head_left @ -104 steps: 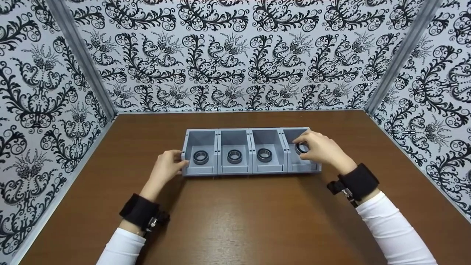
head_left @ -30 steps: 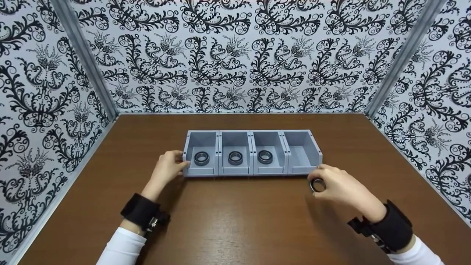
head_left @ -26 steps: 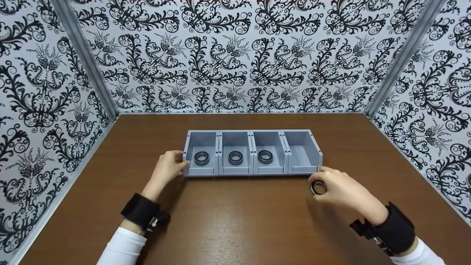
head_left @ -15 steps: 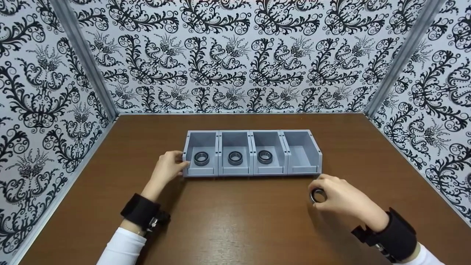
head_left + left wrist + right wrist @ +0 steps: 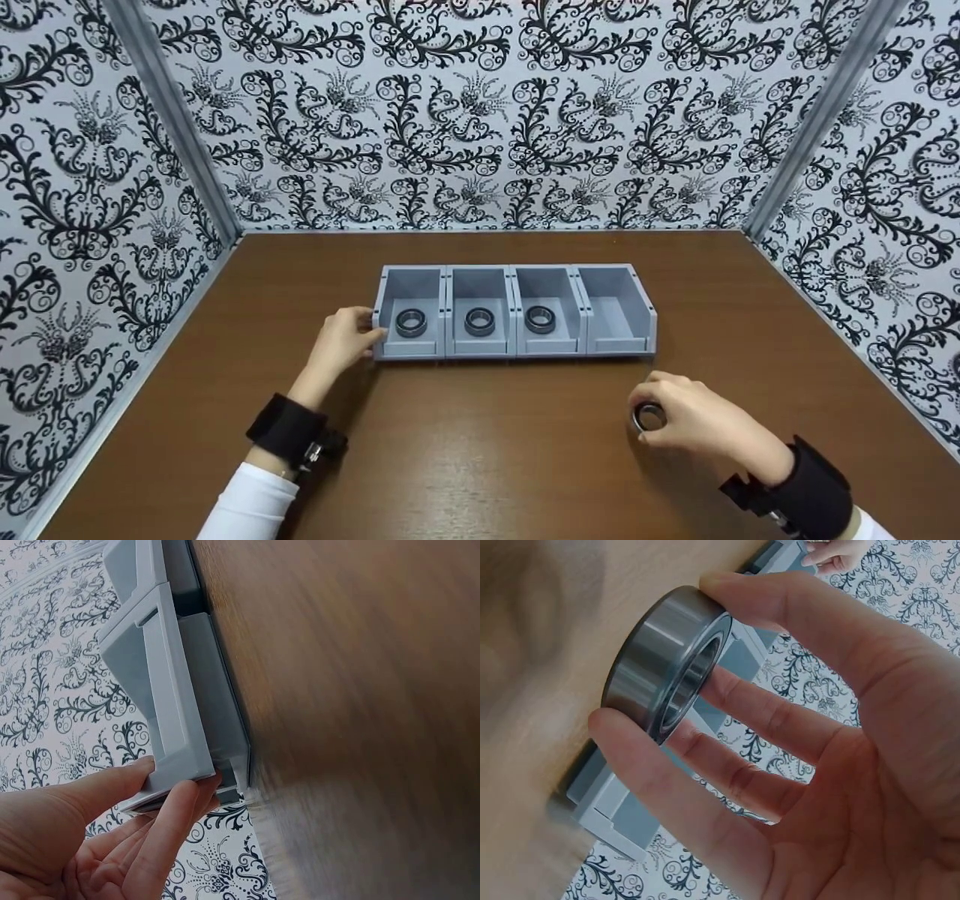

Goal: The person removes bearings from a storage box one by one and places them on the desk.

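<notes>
A row of joined grey bins [image 5: 480, 346] stands mid-table. My left hand [image 5: 343, 341] grips the left end wall of the row; in the left wrist view, its thumb lies on the inner side and the fingers on the outer. My right hand [image 5: 694, 416] pinches a ball bearing [image 5: 656, 652] between thumb and fingertips, in front of the row's right end. That bearing is tilted on edge, close above the table. One bearing each lies flat in the leftmost bin [image 5: 411, 322], the second bin [image 5: 479, 322] and the third bin [image 5: 540, 319]. The rightmost bin [image 5: 611, 319] holds nothing.
The brown wooden table [image 5: 465, 450] reaches back to patterned wall panels [image 5: 480, 135]. Grey posts [image 5: 176, 127] mark the corners. Both wrists carry black bands [image 5: 289, 431] with small cameras.
My right hand has lifted the bearing out of the rightmost bin and drawn it toward the table's front, lower in view. My left hand keeps its place on the row.
</notes>
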A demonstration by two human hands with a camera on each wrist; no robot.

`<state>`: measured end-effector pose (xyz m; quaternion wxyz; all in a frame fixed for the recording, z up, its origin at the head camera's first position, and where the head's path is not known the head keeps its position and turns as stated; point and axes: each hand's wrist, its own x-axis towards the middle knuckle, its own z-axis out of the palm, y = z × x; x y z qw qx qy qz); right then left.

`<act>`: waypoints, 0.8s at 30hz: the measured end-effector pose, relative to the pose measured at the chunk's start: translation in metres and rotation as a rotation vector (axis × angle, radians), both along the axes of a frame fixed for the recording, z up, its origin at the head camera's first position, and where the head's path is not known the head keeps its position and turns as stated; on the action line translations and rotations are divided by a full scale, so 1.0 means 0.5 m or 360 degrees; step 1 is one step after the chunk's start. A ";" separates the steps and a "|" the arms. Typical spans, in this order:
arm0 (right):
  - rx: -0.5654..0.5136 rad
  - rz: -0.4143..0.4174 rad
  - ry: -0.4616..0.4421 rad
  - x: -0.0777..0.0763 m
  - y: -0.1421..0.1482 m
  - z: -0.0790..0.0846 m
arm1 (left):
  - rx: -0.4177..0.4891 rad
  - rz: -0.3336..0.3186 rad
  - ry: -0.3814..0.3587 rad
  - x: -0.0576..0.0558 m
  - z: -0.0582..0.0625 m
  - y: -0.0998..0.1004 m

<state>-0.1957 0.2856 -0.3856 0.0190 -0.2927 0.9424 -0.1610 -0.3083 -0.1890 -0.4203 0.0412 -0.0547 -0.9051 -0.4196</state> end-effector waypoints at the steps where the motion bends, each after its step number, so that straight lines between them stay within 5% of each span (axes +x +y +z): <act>1: -0.0003 0.0005 -0.0003 0.000 0.000 -0.002 | 0.0004 0.0001 -0.0006 0.000 0.000 0.000; 9: 0.0009 0.0068 0.0080 0.004 0.000 -0.021 | 0.0030 0.0005 -0.0073 0.002 0.003 0.001; 24: -0.0009 0.0055 -0.0154 0.010 -0.001 -0.041 | 0.0019 0.0016 -0.0077 -0.001 0.003 -0.001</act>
